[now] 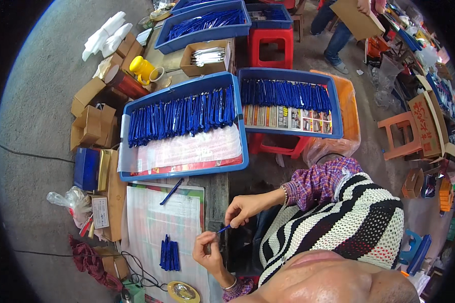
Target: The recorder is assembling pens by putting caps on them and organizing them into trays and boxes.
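A slim blue pen point(223, 229) spans the gap between my two hands. My right hand point(242, 208) pinches one end of it between thumb and fingers. At its other end, the curled fingers of my left hand point(207, 248) close on the tip; any small part inside them is hidden. Both hands are over the near edge of the work table. Left of them, a small bunch of blue pens point(170, 254) lies on a white sheet point(141, 217). One more pen point(172, 192) rests aslant near the sheet's far edge.
Beyond the sheet, a blue tray point(187, 174) and a second tray point(288, 132) hold rows of blue pens. Behind them are a carton point(222, 66) of white pens and another blue tray point(162, 46). A round gold tin point(183, 292) and black cables point(141, 272) lie near the left hand.
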Demonstrator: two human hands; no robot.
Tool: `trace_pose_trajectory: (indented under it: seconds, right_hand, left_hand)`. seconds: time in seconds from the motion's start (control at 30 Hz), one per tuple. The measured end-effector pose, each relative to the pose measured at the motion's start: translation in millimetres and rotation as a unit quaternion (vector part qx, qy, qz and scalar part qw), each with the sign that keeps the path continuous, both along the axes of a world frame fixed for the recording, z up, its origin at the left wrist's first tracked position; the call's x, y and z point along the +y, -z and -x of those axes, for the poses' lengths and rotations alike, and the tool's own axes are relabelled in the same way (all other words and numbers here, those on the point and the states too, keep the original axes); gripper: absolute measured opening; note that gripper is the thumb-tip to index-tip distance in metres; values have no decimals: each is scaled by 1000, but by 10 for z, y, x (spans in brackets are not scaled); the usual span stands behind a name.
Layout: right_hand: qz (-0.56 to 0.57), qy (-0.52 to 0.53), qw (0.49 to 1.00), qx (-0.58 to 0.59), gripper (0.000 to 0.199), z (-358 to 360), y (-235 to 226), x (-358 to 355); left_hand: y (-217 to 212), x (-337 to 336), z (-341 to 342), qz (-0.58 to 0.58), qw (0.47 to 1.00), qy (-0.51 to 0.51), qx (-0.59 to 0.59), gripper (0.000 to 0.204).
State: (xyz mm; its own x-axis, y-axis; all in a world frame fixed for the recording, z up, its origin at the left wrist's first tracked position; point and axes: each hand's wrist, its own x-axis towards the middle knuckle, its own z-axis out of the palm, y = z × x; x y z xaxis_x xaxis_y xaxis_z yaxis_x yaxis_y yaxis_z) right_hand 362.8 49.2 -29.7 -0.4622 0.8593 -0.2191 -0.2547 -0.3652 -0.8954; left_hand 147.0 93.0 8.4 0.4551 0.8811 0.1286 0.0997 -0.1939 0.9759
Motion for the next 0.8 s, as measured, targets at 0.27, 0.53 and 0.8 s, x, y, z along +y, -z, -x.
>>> trace_pose_trajectory:
  seconds: [0.27, 0.53, 0.8]
  right_hand:
    - [-11, -7, 1000, -11, 24, 5, 6, -1]
    - [-25, -1, 1000, -9, 25, 6, 21, 2]
    - [-55, -6, 998, 2, 25, -50, 34, -37]
  left_hand:
    - [-39, -45, -31, 68, 995, -67, -29, 32]
    - [-110, -44, 10, 20, 999, -21, 34, 24]
    - [-196, -101, -93, 22, 998, -25, 44, 30]
